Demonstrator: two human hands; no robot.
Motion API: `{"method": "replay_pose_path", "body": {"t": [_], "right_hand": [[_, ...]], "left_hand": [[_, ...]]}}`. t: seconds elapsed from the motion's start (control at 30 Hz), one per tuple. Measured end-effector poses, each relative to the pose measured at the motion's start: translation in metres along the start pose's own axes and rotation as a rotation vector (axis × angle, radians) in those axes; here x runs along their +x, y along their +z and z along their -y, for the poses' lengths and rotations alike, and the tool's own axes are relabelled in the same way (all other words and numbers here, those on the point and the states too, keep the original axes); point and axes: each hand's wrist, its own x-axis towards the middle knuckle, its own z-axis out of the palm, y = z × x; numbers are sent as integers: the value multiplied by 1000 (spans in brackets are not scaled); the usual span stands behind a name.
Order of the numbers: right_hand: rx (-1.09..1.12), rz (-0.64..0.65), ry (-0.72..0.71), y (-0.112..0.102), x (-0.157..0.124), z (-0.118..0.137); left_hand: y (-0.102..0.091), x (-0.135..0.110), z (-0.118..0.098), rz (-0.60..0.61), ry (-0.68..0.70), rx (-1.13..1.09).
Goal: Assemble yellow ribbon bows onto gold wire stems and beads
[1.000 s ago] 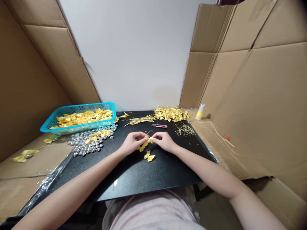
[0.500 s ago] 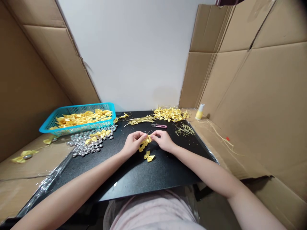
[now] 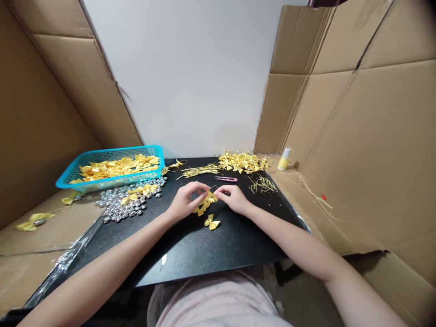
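Note:
Above the middle of the black table [image 3: 190, 254], my right hand [image 3: 233, 199] pinches a yellow ribbon bow [image 3: 211, 197] between thumb and fingertips. A thin gold cord [image 3: 213, 187] rises from that bow in a small loop. My left hand [image 3: 187, 200] is at the bow's other side, its curled index fingertip at the cord and its thumb a little lower; the exact contact is too small to make out. Right below the hands lie more yellow bows [image 3: 200, 210], partly hidden by the left fingers. One separate bow [image 3: 212, 222] rests nearer the front edge.
A blue basket [image 3: 111, 185] of yellow bows stands at the back left, with silver beads [image 3: 124, 210] before it. Gold cords [image 3: 200, 170], pink-handled thread snips [image 3: 226, 179], a bow pile [image 3: 241, 162] and cord scraps [image 3: 263, 184] lie behind. A thread spool [image 3: 284, 160] stands right.
My left thumb and index finger have parted slightly, and the left hand has shifted a little left. The cord loop shows more clearly. My right hand keeps its pinch almost in place.

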Motion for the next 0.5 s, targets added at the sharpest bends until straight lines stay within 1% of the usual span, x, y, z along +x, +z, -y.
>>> {"method": "replay_pose_path", "body": {"t": [0.07,0.13,0.27,0.4,0.5], "right_hand": [[-29,21,-5,1,-1,2],[-52,42,-9,1,-2,3],[-94,66,-8,0,-2,3],[-150,100,-20,0,-4,4],[-187,120,-52,1,-5,5]], "left_hand": [[-2,1,-1,72,91,68],[-2,1,-1,112,128,110],[-1,0,4,146,100,148],[0,-1,7,257,82,147],[2,-1,6,326,90,155]]}}
